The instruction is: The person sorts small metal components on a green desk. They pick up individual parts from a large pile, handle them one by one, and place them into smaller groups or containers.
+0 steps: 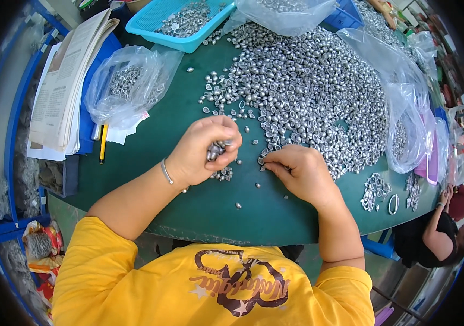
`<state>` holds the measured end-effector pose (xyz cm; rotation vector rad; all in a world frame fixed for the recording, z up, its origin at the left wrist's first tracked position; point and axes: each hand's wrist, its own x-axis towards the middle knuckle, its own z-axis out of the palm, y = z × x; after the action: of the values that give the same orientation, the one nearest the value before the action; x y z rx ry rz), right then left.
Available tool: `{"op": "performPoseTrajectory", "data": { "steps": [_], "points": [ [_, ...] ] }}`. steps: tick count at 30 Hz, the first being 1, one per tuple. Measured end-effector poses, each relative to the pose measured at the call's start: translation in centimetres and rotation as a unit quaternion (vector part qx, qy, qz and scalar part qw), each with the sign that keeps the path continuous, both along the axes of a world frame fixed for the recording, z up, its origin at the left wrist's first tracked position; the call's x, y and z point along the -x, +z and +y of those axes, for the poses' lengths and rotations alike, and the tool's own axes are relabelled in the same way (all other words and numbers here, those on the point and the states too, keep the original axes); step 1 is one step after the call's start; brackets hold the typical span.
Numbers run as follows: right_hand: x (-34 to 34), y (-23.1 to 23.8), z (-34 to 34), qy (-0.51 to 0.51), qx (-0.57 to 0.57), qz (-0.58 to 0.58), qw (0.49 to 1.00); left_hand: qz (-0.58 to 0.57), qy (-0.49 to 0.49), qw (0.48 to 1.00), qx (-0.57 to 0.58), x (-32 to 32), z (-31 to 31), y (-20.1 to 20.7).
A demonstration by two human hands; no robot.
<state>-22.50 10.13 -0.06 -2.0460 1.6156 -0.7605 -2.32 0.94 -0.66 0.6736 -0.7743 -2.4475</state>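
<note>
A wide heap of small silvery teardrop-shaped metal pieces (308, 81) covers much of the green table (188, 212). My left hand (206, 146) is curled around a clump of these metal pieces, some showing between thumb and fingers. Just below it lies a small pile of the same pieces (222, 174). My right hand (300, 171) is at the heap's near edge, thumb and forefinger pinched on one small metal piece (263, 163). Several loose pieces lie scattered between and below my hands.
At the back left stands a turquoise basket (188, 42) of metal pieces. A clear plastic bag (128, 87) of pieces lies beside stacked papers (69, 81) and a yellow pen (103, 144). Small piles (376, 190) and a ring (393, 204) are at right. Another person (438, 233) sits far right.
</note>
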Motion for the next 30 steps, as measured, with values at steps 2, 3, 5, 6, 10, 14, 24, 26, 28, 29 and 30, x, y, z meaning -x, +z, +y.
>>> {"op": "performPoseTrajectory", "data": {
  "steps": [2,3,5,6,10,14,24,26,28,29,30],
  "points": [
    [-0.5,-0.1,0.0,-0.001,0.012,0.017,1.0,0.037,0.03,0.996,-0.072,0.0,-0.3,0.2],
    [-0.7,-0.1,0.1,-0.004,0.012,0.034,0.999,0.041,0.012,0.997,-0.064,-0.2,-0.5,-0.2],
    [-0.8,0.0,0.2,-0.004,0.015,0.063,0.998,-0.071,0.005,0.996,0.058,0.0,-0.2,-0.4],
    [-0.8,0.0,0.1,-0.003,0.019,0.074,0.997,-0.126,0.001,0.985,0.119,0.2,0.1,-0.2],
    [0.0,-0.3,-0.3,-0.02,-0.078,-0.218,0.972,-0.258,0.075,0.816,0.512,1.2,1.0,-0.2],
    [3.7,1.6,-0.8,-0.001,-0.179,-0.638,0.749,-0.281,0.034,0.672,0.684,2.4,0.4,-0.2],
    [1.0,-0.7,-1.1,-0.085,0.009,-0.009,0.996,-0.306,-0.034,0.575,0.758,3.3,0.9,-1.3],
    [0.7,-1.1,-1.2,-0.09,0.022,0.035,0.995,-0.294,-0.01,0.588,0.753,3.0,1.0,-1.4],
    [0.5,-1.2,-1.2,-0.09,0.028,0.05,0.994,-0.275,0.027,0.615,0.739,2.9,1.1,-1.0],
    [0.2,-1.2,-1.1,-0.093,0.033,0.056,0.994,-0.266,0.029,0.637,0.723,2.8,1.0,-0.8],
    [0.0,-1.1,-1.1,-0.096,0.038,0.062,0.993,-0.257,0.034,0.658,0.707,2.6,0.8,-0.6]
  ]
}}
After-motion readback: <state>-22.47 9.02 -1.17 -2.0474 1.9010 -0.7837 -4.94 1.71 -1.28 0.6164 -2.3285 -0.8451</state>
